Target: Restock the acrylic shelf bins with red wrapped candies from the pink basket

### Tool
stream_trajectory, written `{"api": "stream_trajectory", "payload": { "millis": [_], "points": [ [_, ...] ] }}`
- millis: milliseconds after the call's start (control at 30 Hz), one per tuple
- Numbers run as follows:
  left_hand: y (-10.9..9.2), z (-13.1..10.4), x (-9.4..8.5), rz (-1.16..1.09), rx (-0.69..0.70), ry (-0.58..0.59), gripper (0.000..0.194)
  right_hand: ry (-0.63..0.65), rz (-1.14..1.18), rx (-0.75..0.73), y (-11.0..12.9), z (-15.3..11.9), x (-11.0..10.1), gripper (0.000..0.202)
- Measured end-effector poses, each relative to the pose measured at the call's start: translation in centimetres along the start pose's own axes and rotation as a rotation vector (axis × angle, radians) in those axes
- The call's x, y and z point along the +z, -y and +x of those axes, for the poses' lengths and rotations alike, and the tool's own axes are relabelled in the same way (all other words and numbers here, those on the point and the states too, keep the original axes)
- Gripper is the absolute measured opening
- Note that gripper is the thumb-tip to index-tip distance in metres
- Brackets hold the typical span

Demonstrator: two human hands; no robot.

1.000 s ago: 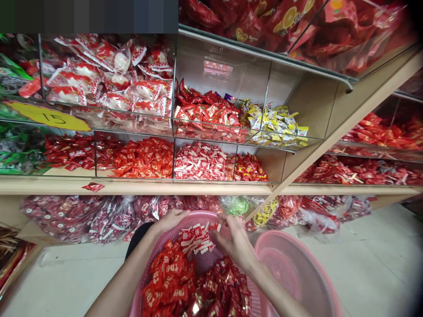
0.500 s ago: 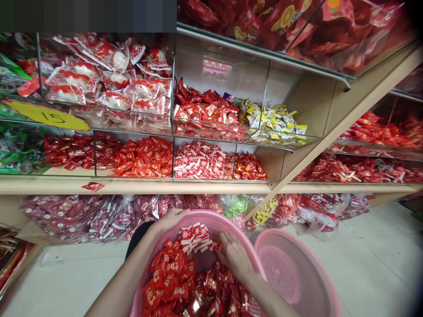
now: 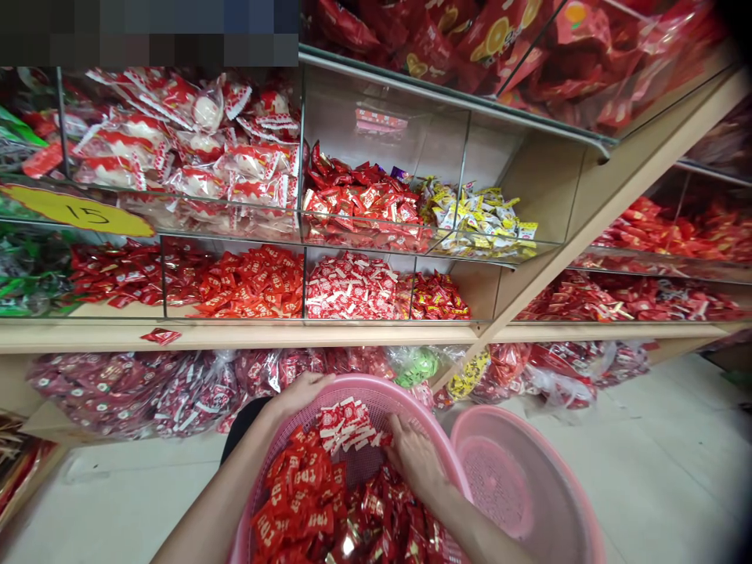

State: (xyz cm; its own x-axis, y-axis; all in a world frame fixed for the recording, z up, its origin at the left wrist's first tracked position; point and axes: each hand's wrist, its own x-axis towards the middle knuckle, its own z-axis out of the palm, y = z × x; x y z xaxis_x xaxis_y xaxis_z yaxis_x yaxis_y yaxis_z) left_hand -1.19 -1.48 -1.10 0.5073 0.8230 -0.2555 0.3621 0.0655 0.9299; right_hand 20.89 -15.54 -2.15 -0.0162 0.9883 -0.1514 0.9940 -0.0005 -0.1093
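A pink plastic basket [image 3: 455,454] is at the bottom centre, tilted towards me. My left hand [image 3: 299,394] is closed over its far left rim. Inside the basket, along the right wall, my right hand [image 3: 416,458] has its fingers together and bent, with a small red wrapped candy [image 3: 385,439] at the fingertips. The palm side is hidden. Beside it lie red-and-white wrapped candies [image 3: 346,423]. Bright red wrapped candies [image 3: 299,482] fill the left side, and dark red shiny ones [image 3: 388,509] the near right.
A second pink basin [image 3: 499,486] stands on the floor [image 3: 658,439] to the right. Ahead, clear-fronted shelf bins hold red-and-white candies [image 3: 352,286], orange-red candies [image 3: 252,282] and yellow-white candies [image 3: 482,215]. One loose candy [image 3: 160,336] lies on the ledge. Bagged candies [image 3: 200,392] sit below.
The view has shifted slightly, so the shelves appear a little further left. Both hands and the basket keep nearly the same places.
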Motion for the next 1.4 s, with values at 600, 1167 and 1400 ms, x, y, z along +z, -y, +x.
{"api": "stream_trajectory", "payload": {
  "millis": [600, 1167, 1400],
  "points": [
    [-0.5, -0.3, 0.2, -0.023, -0.028, 0.012, 0.057, -0.019, -0.112, 0.061, 0.2, 0.2, 1.7, 0.036],
    [-0.5, -0.6, 0.2, 0.015, 0.009, 0.002, 0.055, -0.22, 0.187, -0.044, 0.4, 0.3, -1.4, 0.03],
    [0.2, -0.3, 0.2, -0.009, 0.043, 0.002, 0.053, -0.523, 0.348, -0.286, 3.6, 5.8, -13.9, 0.027]
  ]
}}
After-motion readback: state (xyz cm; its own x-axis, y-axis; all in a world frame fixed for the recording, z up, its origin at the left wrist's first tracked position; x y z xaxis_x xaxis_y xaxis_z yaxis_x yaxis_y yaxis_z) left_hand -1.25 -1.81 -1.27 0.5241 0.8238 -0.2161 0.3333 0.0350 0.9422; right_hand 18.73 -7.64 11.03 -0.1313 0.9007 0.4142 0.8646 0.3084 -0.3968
